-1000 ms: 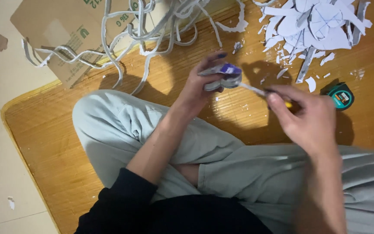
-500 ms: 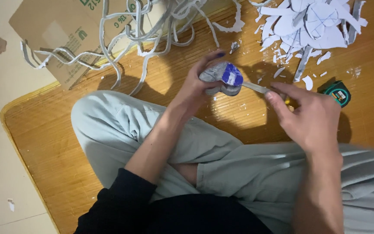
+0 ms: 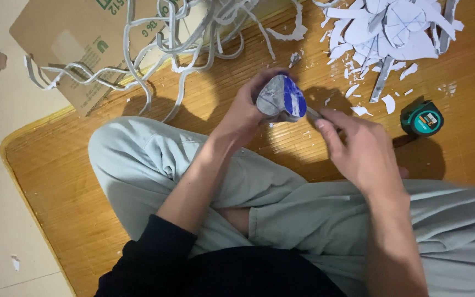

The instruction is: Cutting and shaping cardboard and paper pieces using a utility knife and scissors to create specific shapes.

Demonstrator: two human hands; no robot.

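Above the person's crossed legs, the left hand [image 3: 246, 113] grips a grey piece [image 3: 281, 99] with a blue patch, fingers wrapped around its far side so it faces up. Right hand [image 3: 358, 151] is closed around a thin tool [image 3: 313, 114] (only its metal tip shows, so its kind is unclear), and that tip touches the piece's right edge. Both hands hover over a bamboo mat [image 3: 56, 181]. Near the right hand, on the mat, lies a green tape measure [image 3: 423, 119]. Farther off at the top right sits a heap of white scraps [image 3: 391, 27]. At the top left, a tangle of grey strips [image 3: 155, 60] spills across a flattened cardboard box [image 3: 56, 33].
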